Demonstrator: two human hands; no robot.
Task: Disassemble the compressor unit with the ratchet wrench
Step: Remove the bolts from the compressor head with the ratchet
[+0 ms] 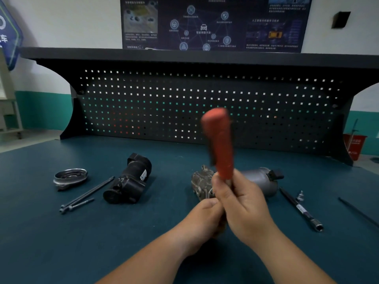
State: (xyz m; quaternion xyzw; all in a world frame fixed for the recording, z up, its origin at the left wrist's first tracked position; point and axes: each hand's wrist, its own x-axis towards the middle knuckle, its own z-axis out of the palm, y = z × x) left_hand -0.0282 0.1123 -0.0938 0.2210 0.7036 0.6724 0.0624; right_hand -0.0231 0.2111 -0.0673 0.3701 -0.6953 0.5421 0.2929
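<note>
Over teal bench (pixel 61 232), left hand (pixel 203 218) and right hand (pixel 244 203) curl fingers (pixel 218 184) round orange-handled ratchet wrench (pixel 219 140).

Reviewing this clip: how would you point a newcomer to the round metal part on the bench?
Start at the blue-green bench top below the black pegboard and look to its far left. The round metal part lies there, left of the black cylindrical housing and the long bolts. It is the only shiny dish-shaped piece; its neighbours are dark or rod-like.
</note>
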